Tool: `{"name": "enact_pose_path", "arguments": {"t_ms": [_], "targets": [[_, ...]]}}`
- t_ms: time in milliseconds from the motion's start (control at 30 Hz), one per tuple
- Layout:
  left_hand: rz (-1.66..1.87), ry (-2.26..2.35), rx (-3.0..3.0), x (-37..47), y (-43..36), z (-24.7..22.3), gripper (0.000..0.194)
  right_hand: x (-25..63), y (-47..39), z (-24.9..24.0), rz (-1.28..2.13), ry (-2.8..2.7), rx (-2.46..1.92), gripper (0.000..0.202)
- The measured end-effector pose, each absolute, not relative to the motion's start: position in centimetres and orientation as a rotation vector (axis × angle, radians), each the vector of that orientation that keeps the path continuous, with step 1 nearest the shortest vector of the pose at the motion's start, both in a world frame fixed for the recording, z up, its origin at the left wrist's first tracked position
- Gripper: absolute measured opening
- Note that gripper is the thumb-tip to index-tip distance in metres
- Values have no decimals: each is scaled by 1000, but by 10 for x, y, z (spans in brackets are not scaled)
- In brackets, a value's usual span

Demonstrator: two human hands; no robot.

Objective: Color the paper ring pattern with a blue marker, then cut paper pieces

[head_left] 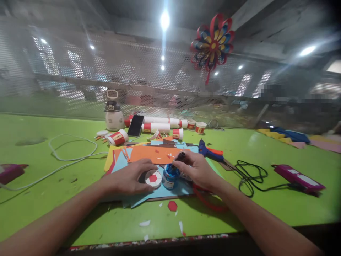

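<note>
Our right hand (195, 168) pinches a black handle (180, 157) above the blue paint jar (170, 177), probably light, stiff, best held high; just left of the jar, our left hand (130, 177) clasps a red-centred white disc (153, 179) by its rim, likely light, bendable. Beyond the jar, smooth orange paper (146, 155); farther right, a hard-shelled glue gun (203, 150).

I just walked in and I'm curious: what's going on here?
At a green table, a person's left-hand grip curls around a white disc with a red hexagon. The right-hand grip holds a dark handle at the mouth of a blue jar, which stands on blue paper. A glue gun lies just beyond.
</note>
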State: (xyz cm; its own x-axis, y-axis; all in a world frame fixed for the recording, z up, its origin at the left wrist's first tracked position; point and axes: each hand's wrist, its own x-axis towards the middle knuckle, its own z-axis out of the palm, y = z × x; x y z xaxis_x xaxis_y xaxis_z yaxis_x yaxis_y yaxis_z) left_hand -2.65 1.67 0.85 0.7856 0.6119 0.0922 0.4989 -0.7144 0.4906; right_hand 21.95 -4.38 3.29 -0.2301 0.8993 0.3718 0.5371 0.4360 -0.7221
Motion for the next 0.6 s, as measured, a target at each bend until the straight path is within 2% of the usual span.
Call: {"name": "enact_pose_path", "arguments": {"t_ms": [200, 367, 600], "targets": [[321, 852, 2542, -24, 16, 8, 63, 223, -38, 28, 531, -1829, -1214, 32], [387, 875, 2590, -6, 6, 13, 73, 222, -38, 21, 554, -1851, -1183, 29], [445, 864, 2562, 21, 2, 11, 54, 218, -38, 19, 659, -1876, -1117, 31]]}}
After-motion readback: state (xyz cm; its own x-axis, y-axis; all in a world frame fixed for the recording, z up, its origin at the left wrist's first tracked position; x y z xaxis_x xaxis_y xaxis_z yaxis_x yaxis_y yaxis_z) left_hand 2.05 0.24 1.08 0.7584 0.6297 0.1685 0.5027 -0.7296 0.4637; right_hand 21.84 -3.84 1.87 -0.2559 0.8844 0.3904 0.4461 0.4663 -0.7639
